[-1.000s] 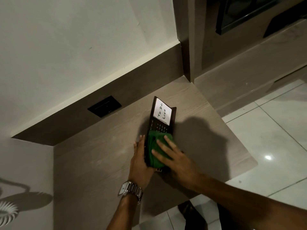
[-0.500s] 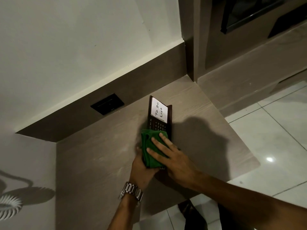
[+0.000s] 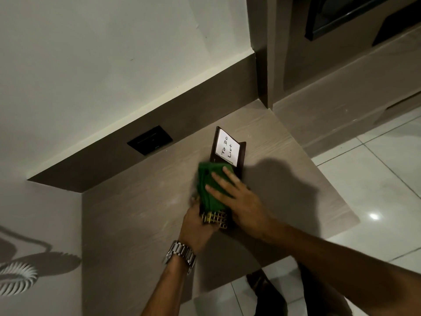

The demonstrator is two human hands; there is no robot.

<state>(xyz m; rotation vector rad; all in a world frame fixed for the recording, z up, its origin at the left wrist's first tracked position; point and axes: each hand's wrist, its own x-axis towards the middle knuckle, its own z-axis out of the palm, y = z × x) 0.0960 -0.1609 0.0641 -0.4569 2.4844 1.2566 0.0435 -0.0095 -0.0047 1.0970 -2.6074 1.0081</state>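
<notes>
A dark brown board (image 3: pixel 241 156) lies on the wooden desk (image 3: pixel 141 215), its far end bearing a white card that reads "To Do List" (image 3: pixel 227 147). A folded green cloth (image 3: pixel 210 188) covers the board's middle. My right hand (image 3: pixel 239 197) presses flat on the cloth with straight fingers. My left hand (image 3: pixel 197 226), a metal watch on its wrist, grips the board's near left edge, where a gold grid pattern (image 3: pixel 216 218) shows. The cloth and my hands hide the rest of the board's face.
A black wall socket plate (image 3: pixel 150 140) sits in the brown back panel behind the desk. A pale wall rises above it. A white tiled floor (image 3: pixel 382 179) lies to the right, past the desk's edge. A shadow and a white ribbed object (image 3: pixel 16 278) show at lower left.
My right hand has slid the green cloth up the board towards the card, uncovering the gold grid at the near end. My left hand stays at the board's left edge.
</notes>
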